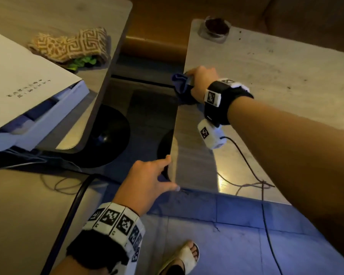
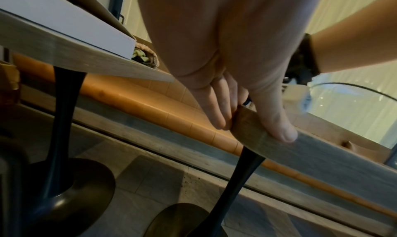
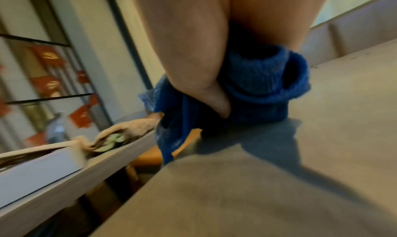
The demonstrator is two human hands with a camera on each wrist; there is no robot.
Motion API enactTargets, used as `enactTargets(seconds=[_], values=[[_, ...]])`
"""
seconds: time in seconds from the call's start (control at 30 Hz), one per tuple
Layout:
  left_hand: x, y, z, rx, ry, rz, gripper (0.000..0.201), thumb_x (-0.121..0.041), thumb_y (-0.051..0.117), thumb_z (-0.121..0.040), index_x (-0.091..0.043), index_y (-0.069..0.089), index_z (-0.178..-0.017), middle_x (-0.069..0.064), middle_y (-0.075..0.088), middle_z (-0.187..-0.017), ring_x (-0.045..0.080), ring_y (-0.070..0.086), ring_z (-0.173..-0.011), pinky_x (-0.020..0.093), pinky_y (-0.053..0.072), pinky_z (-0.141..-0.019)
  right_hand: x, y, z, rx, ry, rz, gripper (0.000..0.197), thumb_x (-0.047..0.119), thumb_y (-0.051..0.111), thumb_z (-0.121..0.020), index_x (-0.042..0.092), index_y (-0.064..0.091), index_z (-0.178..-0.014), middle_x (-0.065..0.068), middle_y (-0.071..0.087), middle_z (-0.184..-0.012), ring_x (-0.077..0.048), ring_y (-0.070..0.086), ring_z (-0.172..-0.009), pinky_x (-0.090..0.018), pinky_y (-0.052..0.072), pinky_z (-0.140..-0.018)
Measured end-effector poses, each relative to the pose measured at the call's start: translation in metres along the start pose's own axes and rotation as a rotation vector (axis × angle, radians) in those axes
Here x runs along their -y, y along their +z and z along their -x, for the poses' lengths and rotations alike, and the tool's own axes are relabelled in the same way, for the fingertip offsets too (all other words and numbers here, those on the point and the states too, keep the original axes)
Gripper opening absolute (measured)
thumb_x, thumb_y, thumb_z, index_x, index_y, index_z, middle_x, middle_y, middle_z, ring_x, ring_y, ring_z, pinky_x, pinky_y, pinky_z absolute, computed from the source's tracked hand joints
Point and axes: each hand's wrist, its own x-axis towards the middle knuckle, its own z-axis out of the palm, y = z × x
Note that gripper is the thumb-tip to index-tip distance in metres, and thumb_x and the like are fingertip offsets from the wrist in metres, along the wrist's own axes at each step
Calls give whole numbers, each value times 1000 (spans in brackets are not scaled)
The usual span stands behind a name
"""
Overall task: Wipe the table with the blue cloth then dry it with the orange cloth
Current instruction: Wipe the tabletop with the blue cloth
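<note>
My right hand [image 1: 191, 76] grips the bunched blue cloth [image 1: 182, 86] at the left edge of the grey table [image 1: 266, 76], about halfway along that edge. Part of the cloth hangs over the edge. In the right wrist view the blue cloth [image 3: 268, 87] is crumpled under the palm and pressed to the table [image 3: 257, 189]. My left hand [image 1: 171, 173] rests at the table's near left corner, fingers straight along the side edge and thumb on the front edge [image 2: 322, 155]. The orange patterned cloth [image 1: 72, 46] lies folded on the neighbouring table to the left.
A white box [image 1: 28, 92] sits on the left table beside the orange cloth. A small glass dish [image 1: 215, 26] with dark contents stands at the far left corner of the grey table. A black cable [image 1: 246, 161] trails over its near part. A floor gap separates the tables.
</note>
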Motion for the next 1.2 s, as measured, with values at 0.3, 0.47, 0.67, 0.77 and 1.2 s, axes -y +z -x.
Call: enactTargets(seconds=[0.3, 0.47, 0.67, 0.77, 1.2], values=[[-15, -9, 2, -2, -10, -7, 69, -35, 93, -64, -18, 67, -126, -2, 72, -117, 12, 66, -110, 30, 54, -95, -11, 44, 162, 87, -387, 32, 53, 7, 62, -79, 28, 58, -128, 1, 56, -126, -27, 49, -110, -31, 41, -90], [-13, -5, 7, -18, -16, 138, 78, -22, 93, -65, -14, 59, -136, 2, 66, -130, 6, 61, -118, 12, 46, -96, -24, 66, 238, 157, -394, 12, 54, 4, 74, -65, 26, 69, -115, 1, 65, -108, -22, 51, -81, -17, 28, -61], [-4, 15, 22, -152, -26, 228, 55, -17, 91, -70, -13, 68, -120, -6, 70, -109, 4, 65, -104, 19, 54, -90, -24, 28, 212, -98, -273, -261, 39, 13, 67, -79, 22, 66, -117, -3, 67, -110, -19, 61, -101, -23, 45, -80], [-6, 17, 29, -159, -73, 323, 66, -6, 87, -74, -12, 58, -133, -10, 62, -109, 9, 64, -107, 23, 53, -92, 1, 43, 158, -167, -206, -98, 47, 8, 63, -82, 23, 59, -126, -5, 60, -125, -26, 54, -116, -29, 41, -93], [-67, -10, 9, 117, 200, -457, 111, -47, 77, -82, -22, 2, -160, -5, -8, -168, 12, -4, -153, 36, 17, -121, -76, 69, 231, -251, -163, -106, 54, -1, 71, -69, 16, 65, -120, -8, 63, -115, -34, 55, -99, -34, 44, -84]])
